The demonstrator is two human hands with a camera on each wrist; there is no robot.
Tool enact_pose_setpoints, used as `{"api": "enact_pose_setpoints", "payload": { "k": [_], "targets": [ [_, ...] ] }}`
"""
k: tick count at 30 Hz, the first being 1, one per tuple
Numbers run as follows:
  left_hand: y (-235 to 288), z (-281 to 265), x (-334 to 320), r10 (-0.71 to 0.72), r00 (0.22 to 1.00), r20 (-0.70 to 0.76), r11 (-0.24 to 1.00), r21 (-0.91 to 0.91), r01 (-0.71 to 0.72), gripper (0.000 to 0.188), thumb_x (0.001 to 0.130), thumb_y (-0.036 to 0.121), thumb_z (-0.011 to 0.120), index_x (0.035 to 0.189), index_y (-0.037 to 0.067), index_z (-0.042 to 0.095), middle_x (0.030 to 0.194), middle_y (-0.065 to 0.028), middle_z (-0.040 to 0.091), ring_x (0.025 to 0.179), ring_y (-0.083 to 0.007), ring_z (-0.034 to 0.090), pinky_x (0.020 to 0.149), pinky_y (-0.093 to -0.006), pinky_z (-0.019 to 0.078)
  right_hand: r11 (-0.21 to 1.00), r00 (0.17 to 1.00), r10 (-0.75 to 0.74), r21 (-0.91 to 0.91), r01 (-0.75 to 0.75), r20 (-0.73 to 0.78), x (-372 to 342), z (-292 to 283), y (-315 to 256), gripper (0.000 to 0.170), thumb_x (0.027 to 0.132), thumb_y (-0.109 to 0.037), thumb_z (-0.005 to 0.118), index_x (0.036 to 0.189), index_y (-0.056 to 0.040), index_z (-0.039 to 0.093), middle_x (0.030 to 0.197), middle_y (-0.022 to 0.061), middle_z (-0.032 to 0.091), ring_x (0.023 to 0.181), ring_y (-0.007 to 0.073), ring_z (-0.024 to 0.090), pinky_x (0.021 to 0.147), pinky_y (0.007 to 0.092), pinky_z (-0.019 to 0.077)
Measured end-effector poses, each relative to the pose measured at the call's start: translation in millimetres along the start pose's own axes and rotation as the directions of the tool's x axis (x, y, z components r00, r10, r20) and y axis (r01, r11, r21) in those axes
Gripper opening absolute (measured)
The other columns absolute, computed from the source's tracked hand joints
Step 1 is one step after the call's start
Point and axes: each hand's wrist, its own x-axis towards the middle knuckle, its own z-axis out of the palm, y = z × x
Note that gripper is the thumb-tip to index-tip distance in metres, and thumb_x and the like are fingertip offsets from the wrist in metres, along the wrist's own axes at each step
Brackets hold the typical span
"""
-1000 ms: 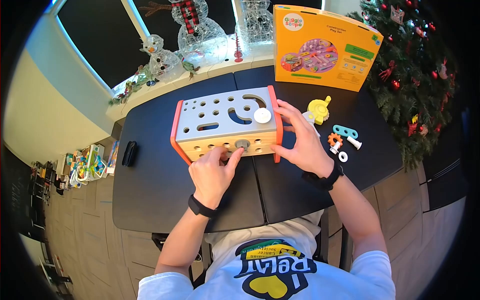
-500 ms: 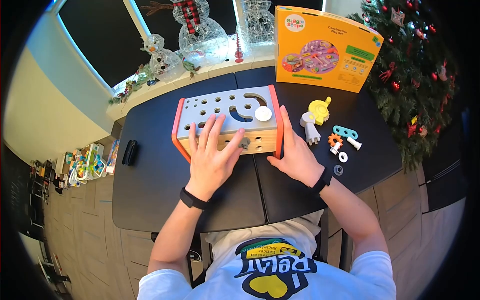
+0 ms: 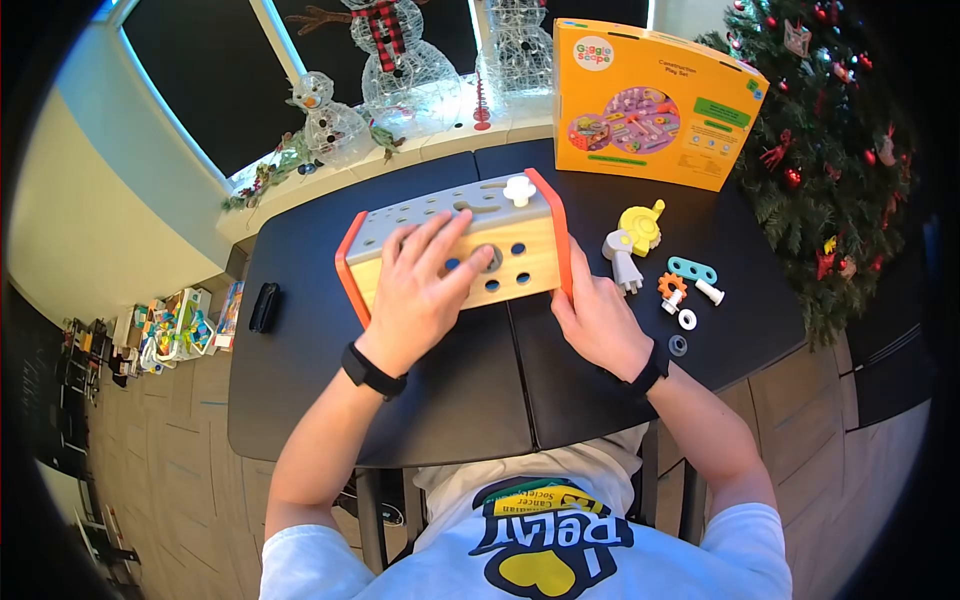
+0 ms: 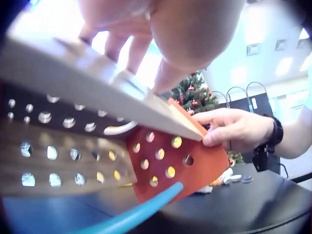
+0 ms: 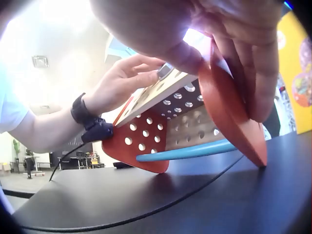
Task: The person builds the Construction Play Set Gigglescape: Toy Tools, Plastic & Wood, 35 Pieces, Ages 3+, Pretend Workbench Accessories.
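Currently box (image 3: 542, 262) tilts, long axis L–R, R hand (image 3: 602, 325) clamped on end, L hand (image 3: 415, 290) uncurled, thumb at nut (image 3: 494, 259).

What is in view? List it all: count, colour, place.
Toy box: one, grey, wood and red, mid-table
Knob: one, white, box top
Nut: one, grey, box front
Rod: one, blue, box underside
Wheel: one, yellow, right of box
Claw: one, grey, beside wheel
Strip: one, teal, table's right
Gear: one, orange, near strip
Bolts: two, white, near gear
Rings: two, white and grey, near bolts
Carton: one, orange, table's back
Case: one, black, table's left
Table: one, black, centre
Snowmen: three, clear, windowsill
Spiral: one, red, windowsill
Tree: one, green, right
Clutter: uncountable, mixed, left
Shirt: one, white, bottom
Wristbands: two, black, wrists
Left hand: one, bare, box front
Right hand: one, bare, box's right end
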Motion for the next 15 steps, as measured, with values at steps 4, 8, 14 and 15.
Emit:
{"api": "enact_pose_setpoints", "payload": {
  "k": [4,8,14,15],
  "targets": [
    [-10.1,-14.4,21.9,-0.096,0.976,0.198,0.985,-0.122,0.122,0.042,0.09,0.012,0.074,0.131,0.013,0.067,0.154,-0.0174,0.054,0.143,-0.0401,0.049,0.116,-0.0567,0.0382,0.993,0.984,-0.105,-0.06,0.097,-0.143,1.8,-4.7,-5.5,0.067,0.097,-0.004,0.058,0.153,0.0151,0.027,0.084,0.0288,0.069,0.072,0.0469,0.069,0.068,0.0527,0.0563],
    [-10.6,-36.0,36.9,-0.105,0.889,0.446,0.98,-0.106,0.169,0.075,0.087,0.032,0.082,0.153,0.014,0.052,0.165,-0.0192,0.039,0.153,-0.0441,0.033,0.122,-0.0621,0.0294,0.971,0.973,-0.138,-0.219,0.097,-0.185,10.3,-13.4,-13.2,0.062,0.094,-0.003,0.06,0.148,0.0176,0.037,0.081,0.0276,0.069,0.07,0.0438,0.07,0.066,0.0503,0.0577],
    [-25.4,-29.5,44.3,-0.022,0.762,0.648,0.982,-0.13,0.139,0.093,0.086,0.022,0.075,0.162,-0.002,0.027,0.161,-0.0294,0.037,0.15,-0.0457,0.038,0.12,-0.0544,0.0366,0.927,0.979,-0.141,-0.367,0.078,-0.149,28.3,-20.6,-22.5,0.043,0.095,-0.002,0.057,0.136,0.0123,0.053,0.073,0.0238,0.068,0.071,0.0435,0.069,0.069,0.0521,0.0546],
    [-37.1,-24.3,43.6,0.046,0.747,0.663,0.966,-0.219,0.135,0.092,0.086,0.021,0.074,0.162,-0.002,0.027,0.161,-0.029,0.038,0.148,-0.0448,0.04,0.119,-0.0504,0.0386,0.912,0.976,-0.157,-0.401,0.086,-0.148,31.5,-21.5,-21.0,0.04,0.095,-0.002,0.057,0.133,0.0123,0.055,0.073,0.0239,0.068,0.071,0.0436,0.069,0.069,0.0523,0.0549]
  ]
}}
